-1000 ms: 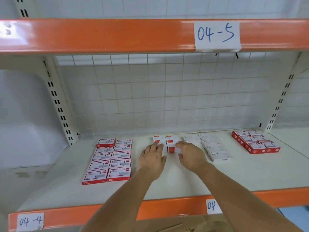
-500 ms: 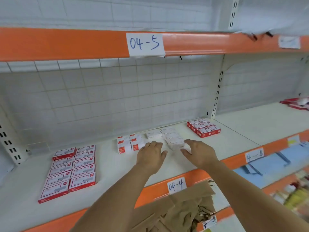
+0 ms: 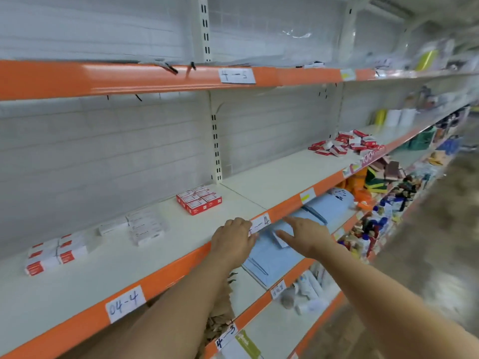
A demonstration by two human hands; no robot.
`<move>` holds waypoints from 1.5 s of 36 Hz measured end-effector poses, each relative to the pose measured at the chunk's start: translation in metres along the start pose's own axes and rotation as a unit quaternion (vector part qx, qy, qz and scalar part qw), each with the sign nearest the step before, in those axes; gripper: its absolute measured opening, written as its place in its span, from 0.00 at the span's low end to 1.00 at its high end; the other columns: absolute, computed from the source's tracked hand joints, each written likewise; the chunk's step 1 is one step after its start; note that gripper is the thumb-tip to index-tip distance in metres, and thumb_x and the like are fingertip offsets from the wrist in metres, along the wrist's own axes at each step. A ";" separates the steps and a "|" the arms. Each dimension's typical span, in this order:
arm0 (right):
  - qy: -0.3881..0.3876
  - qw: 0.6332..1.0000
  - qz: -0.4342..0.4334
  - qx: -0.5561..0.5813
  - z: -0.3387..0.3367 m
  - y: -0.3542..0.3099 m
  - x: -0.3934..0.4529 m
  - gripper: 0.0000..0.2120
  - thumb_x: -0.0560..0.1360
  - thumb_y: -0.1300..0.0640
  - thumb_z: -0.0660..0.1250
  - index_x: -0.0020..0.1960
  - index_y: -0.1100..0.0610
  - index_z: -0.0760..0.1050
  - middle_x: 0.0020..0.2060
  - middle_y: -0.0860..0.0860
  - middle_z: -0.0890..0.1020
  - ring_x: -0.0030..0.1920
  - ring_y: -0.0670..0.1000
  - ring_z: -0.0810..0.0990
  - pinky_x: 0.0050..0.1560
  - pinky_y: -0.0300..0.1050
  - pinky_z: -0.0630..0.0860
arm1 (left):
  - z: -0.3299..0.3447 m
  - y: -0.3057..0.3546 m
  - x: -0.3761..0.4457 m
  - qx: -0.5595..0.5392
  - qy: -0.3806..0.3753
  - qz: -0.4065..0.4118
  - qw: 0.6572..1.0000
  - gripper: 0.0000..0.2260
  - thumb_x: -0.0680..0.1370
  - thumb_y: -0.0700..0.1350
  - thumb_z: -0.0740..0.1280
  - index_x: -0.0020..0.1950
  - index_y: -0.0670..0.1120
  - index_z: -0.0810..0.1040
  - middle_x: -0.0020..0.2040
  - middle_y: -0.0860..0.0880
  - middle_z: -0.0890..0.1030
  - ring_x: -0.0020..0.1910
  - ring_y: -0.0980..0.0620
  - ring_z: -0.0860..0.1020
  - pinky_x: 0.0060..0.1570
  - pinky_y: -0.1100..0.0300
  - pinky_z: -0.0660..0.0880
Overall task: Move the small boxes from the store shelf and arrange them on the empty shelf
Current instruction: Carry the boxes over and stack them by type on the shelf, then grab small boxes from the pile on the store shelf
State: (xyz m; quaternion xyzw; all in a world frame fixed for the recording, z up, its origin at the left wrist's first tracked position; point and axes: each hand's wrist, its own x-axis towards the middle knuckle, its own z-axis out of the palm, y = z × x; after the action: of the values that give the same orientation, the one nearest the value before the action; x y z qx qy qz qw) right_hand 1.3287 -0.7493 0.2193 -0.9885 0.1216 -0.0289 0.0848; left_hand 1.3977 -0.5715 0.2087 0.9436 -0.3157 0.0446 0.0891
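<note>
Three tidy groups of small boxes lie on the white shelf [image 3: 168, 270] labelled 04-4: red-and-white ones [image 3: 55, 252] at the left, white ones [image 3: 145, 226] in the middle, red ones [image 3: 199, 199] further right. A loose pile of small red and white boxes [image 3: 344, 145] sits on the neighbouring shelf bay, far right. My left hand [image 3: 233, 242] hovers over the orange front edge, fingers slightly bent, holding nothing. My right hand [image 3: 305, 237] is beyond the edge, fingers spread, empty.
Light blue folded sheets [image 3: 285, 255] lie on the shelf below, under my hands. Brown cardboard scraps [image 3: 220, 307] sit lower left of them. Mixed goods [image 3: 383, 203] crowd the lower shelves on the right. An upright post [image 3: 216, 149] divides the bays.
The view has swung to the right along the aisle. Both hands have drawn back from the white boxes to the shelf's front edge and shifted right, still empty.
</note>
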 end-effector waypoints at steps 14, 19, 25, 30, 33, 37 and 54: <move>-0.021 0.998 0.065 -0.007 -0.019 0.171 -0.008 0.31 0.79 0.36 0.51 0.77 0.51 0.56 0.70 0.52 0.71 0.67 0.54 0.72 0.59 0.50 0.73 | 0.045 0.155 0.080 -0.011 -0.063 0.086 0.994 0.21 0.84 0.55 0.51 0.75 0.48 0.63 0.74 0.49 0.64 0.73 0.48 0.61 0.68 0.53 0.62; -0.012 0.996 0.092 0.006 -0.014 0.217 0.004 0.31 0.79 0.35 0.51 0.76 0.51 0.58 0.68 0.52 0.73 0.65 0.54 0.73 0.58 0.51 0.74 | 0.061 0.187 0.117 -0.006 -0.076 0.110 0.991 0.21 0.84 0.55 0.51 0.74 0.49 0.64 0.73 0.49 0.65 0.72 0.48 0.61 0.67 0.52 0.63; -0.018 0.993 0.115 -0.007 -0.016 0.264 0.036 0.31 0.79 0.35 0.51 0.75 0.51 0.58 0.69 0.52 0.72 0.65 0.55 0.73 0.57 0.50 0.75 | 0.080 0.213 0.174 -0.006 -0.072 0.135 0.988 0.21 0.83 0.55 0.51 0.73 0.49 0.65 0.72 0.49 0.67 0.71 0.49 0.64 0.65 0.53 0.64; -0.016 0.992 0.124 -0.017 -0.029 0.295 0.080 0.30 0.80 0.37 0.51 0.76 0.51 0.58 0.67 0.52 0.74 0.64 0.54 0.74 0.56 0.49 0.74 | 0.088 0.221 0.239 -0.023 -0.058 0.145 0.987 0.21 0.83 0.56 0.52 0.72 0.49 0.67 0.71 0.50 0.68 0.69 0.48 0.66 0.65 0.51 0.67; -0.012 0.992 0.123 -0.019 -0.037 0.312 0.113 0.28 0.80 0.37 0.51 0.76 0.48 0.58 0.68 0.52 0.73 0.66 0.54 0.73 0.55 0.48 0.73 | 0.084 0.225 0.277 -0.031 -0.044 0.146 0.988 0.21 0.83 0.55 0.52 0.74 0.49 0.65 0.72 0.51 0.67 0.70 0.49 0.65 0.65 0.53 0.65; -0.008 0.991 0.127 -0.031 -0.047 0.330 0.151 0.26 0.81 0.39 0.52 0.73 0.53 0.62 0.65 0.54 0.75 0.63 0.55 0.74 0.52 0.47 0.72 | 0.083 0.227 0.328 -0.014 -0.024 0.155 0.987 0.20 0.83 0.55 0.52 0.72 0.49 0.66 0.70 0.50 0.68 0.68 0.49 0.66 0.63 0.54 0.65; 0.096 0.990 0.097 -0.030 -0.052 0.437 0.317 0.19 0.82 0.43 0.52 0.63 0.54 0.70 0.50 0.54 0.80 0.49 0.56 0.78 0.42 0.48 0.75 | 0.118 0.242 0.504 -0.027 -0.005 0.100 0.995 0.19 0.83 0.54 0.52 0.73 0.50 0.67 0.71 0.50 0.69 0.68 0.50 0.67 0.63 0.55 0.66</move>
State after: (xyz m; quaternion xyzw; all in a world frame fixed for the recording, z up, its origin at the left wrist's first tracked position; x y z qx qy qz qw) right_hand 1.5288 -1.2532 0.2061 -0.9668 0.2255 -0.1112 0.0455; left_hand 1.6562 -1.0813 0.1974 0.9047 -0.4102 0.0401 0.1081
